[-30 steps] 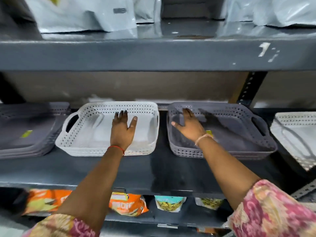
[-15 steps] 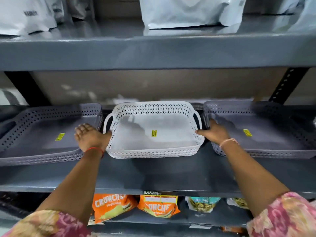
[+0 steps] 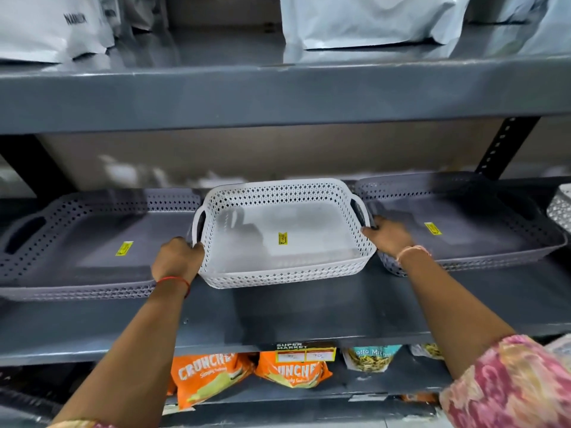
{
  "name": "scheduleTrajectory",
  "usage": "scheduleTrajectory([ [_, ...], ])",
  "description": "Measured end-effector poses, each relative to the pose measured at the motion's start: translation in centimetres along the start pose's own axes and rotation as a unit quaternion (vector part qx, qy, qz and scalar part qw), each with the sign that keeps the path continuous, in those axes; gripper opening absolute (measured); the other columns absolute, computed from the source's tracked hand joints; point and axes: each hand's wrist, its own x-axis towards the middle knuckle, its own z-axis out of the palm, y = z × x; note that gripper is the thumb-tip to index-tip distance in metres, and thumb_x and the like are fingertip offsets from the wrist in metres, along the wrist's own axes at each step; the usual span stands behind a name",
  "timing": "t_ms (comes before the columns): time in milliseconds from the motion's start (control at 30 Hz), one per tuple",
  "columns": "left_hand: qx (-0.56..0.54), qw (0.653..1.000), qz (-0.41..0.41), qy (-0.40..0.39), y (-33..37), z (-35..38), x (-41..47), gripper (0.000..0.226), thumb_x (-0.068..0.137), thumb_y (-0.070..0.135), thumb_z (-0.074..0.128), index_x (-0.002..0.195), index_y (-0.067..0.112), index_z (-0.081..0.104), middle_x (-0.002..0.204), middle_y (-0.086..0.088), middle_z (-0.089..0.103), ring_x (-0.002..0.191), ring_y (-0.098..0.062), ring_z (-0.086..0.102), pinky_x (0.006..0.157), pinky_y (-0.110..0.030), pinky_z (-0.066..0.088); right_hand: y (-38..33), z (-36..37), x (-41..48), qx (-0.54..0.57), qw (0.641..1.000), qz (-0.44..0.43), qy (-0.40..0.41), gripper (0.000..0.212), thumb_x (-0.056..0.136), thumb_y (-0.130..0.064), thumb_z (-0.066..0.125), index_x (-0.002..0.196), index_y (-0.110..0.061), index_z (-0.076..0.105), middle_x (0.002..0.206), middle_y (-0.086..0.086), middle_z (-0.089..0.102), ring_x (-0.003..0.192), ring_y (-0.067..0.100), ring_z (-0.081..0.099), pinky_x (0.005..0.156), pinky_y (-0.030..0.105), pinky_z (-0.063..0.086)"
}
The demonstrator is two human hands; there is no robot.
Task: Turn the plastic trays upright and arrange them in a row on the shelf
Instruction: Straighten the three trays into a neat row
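A white perforated tray (image 3: 282,274) stands upright in the middle of the grey shelf (image 3: 309,313), a yellow sticker on its floor. My left hand (image 3: 177,259) grips its left handle and my right hand (image 3: 387,236) holds its right handle. A stack of grey trays (image 3: 92,242) lies upright to the left, touching the white one. Another grey tray (image 3: 482,236) sits upright on the right, its near corner hidden behind my right wrist.
The shelf above (image 3: 278,94) hangs low over the trays and carries pale pouches (image 3: 364,20). A further white tray (image 3: 560,208) peeks in at the far right. Orange snack bags (image 3: 207,375) fill the shelf below. A black upright post (image 3: 503,146) stands behind at right.
Both hands left the tray floors and went to the white tray's two handles. The view swung left, so the white tray now sits in the middle. It has shifted slightly between the grey trays.
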Motion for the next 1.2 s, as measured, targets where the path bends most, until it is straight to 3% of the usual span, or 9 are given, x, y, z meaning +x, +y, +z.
scheduleTrajectory([
  [300, 0.013, 0.999, 0.033, -0.005, 0.5, 0.2, -0.2, 0.035, 0.093, 0.019, 0.044, 0.103, -0.011, 0.058, 0.110, -0.034, 0.061, 0.101, -0.046, 0.057, 0.080, -0.042, 0.046, -0.4, 0.2, 0.0, 0.028, 0.999, 0.014, -0.023, 0.037, 0.094, -0.019, 0.040, 0.125, -0.003, 0.048, 0.125, 0.022, 0.057, 0.104, 0.034, 0.056, 0.077, 0.026, 0.035],
  [400, 0.029, 0.999, 0.041, -0.009, 0.6, 0.0, -0.4, 0.034, 0.093, 0.017, 0.044, 0.104, -0.014, 0.056, 0.111, -0.036, 0.060, 0.103, -0.047, 0.055, 0.081, -0.041, 0.045, -0.7, 0.2, 0.0, 0.028, 0.999, 0.013, -0.040, 0.043, 0.094, -0.017, 0.039, 0.134, -0.003, 0.040, 0.125, 0.021, 0.057, 0.104, 0.033, 0.057, 0.080, 0.027, 0.038],
  [500, 0.040, 0.998, 0.046, -0.028, 0.4, -0.2, -0.5, 0.033, 0.093, 0.015, 0.044, 0.106, -0.014, 0.054, 0.114, -0.036, 0.058, 0.106, -0.047, 0.054, 0.085, -0.042, 0.045, -1.1, 0.0, -0.3, 0.015, 0.999, 0.013, -0.048, 0.040, 0.094, -0.015, 0.039, 0.131, -0.001, 0.042, 0.126, 0.022, 0.057, 0.103, 0.033, 0.056, 0.081, 0.029, 0.040],
  [600, 0.030, 0.995, 0.047, -0.078, 0.0, -0.6, -0.3, 0.033, 0.090, 0.014, 0.047, 0.111, -0.010, 0.053, 0.121, -0.033, 0.056, 0.111, -0.044, 0.052, 0.086, -0.039, 0.042, -1.2, -0.4, -0.8, 0.014, 0.998, 0.012, -0.061, 0.043, 0.094, -0.019, 0.043, 0.133, -0.001, 0.040, 0.135, 0.019, 0.052, 0.119, 0.035, 0.052, 0.095, 0.032, 0.041],
  [700, 0.025, 0.991, 0.019, -0.131, -0.4, -1.8, -0.2, 0.050, 0.075, 0.033, 0.057, 0.115, 0.004, 0.054, 0.122, -0.024, 0.058, 0.108, -0.038, 0.055, 0.079, -0.033, 0.038, -0.7, -1.0, -1.8, 0.008, 0.997, 0.019, -0.074, 0.056, 0.091, -0.027, 0.049, 0.140, -0.006, 0.033, 0.147, 0.017, 0.038, 0.126, 0.034, 0.046, 0.099, 0.033, 0.039],
  [767, 0.043, 0.987, 0.001, -0.157, -0.6, -2.2, -0.6, 0.067, 0.060, 0.043, 0.052, 0.117, 0.007, 0.050, 0.123, -0.021, 0.058, 0.105, -0.036, 0.055, 0.079, -0.033, 0.039, 0.1, -1.1, -2.4, -0.042, 0.996, 0.038, -0.071, 0.043, 0.086, -0.036, 0.050, 0.118, -0.007, 0.049, 0.134, 0.019, 0.051, 0.112, 0.034, 0.053, 0.085, 0.034, 0.042],
  [867, 0.081, 0.985, 0.008, -0.149, -1.1, -1.7, -1.0, 0.059, 0.072, 0.037, 0.054, 0.121, 0.007, 0.042, 0.124, -0.023, 0.056, 0.110, -0.039, 0.054, 0.085, -0.038, 0.043, 0.4, -0.5, -3.6, -0.065, 0.994, 0.061, -0.056, 0.029, 0.082, -0.041, 0.049, 0.093, -0.014, 0.052, 0.100, 0.010, 0.058, 0.091, 0.029, 0.053, 0.076, 0.032, 0.041],
  [1000, 0.093, 0.988, 0.032, -0.118, -1.2, -1.3, -1.5, 0.039, 0.084, 0.024, 0.048, 0.117, 0.006, 0.043, 0.123, -0.025, 0.057, 0.110, -0.040, 0.054, 0.079, -0.036, 0.039, 0.0, 0.3, -4.6, -0.053, 0.996, 0.072, -0.027, 0.019, 0.083, -0.031, 0.049, 0.088, -0.014, 0.053, 0.091, 0.008, 0.054, 0.085, 0.029, 0.052, 0.074, 0.031, 0.041],
  [1200, 0.122, 0.988, 0.066, -0.074, -1.7, -1.2, -3.2, 0.035, 0.086, 0.026, 0.044, 0.116, 0.007, 0.045, 0.116, -0.022, 0.061, 0.103, -0.039, 0.056, 0.074, -0.033, 0.037, 0.2, 0.7, -6.2, -0.046, 0.996, 0.071, -0.001, 0.017, 0.083, -0.026, 0.048, 0.088, -0.010, 0.052, 0.091, 0.011, 0.056, 0.084, 0.030, 0.052, 0.072, 0.030, 0.041],
])
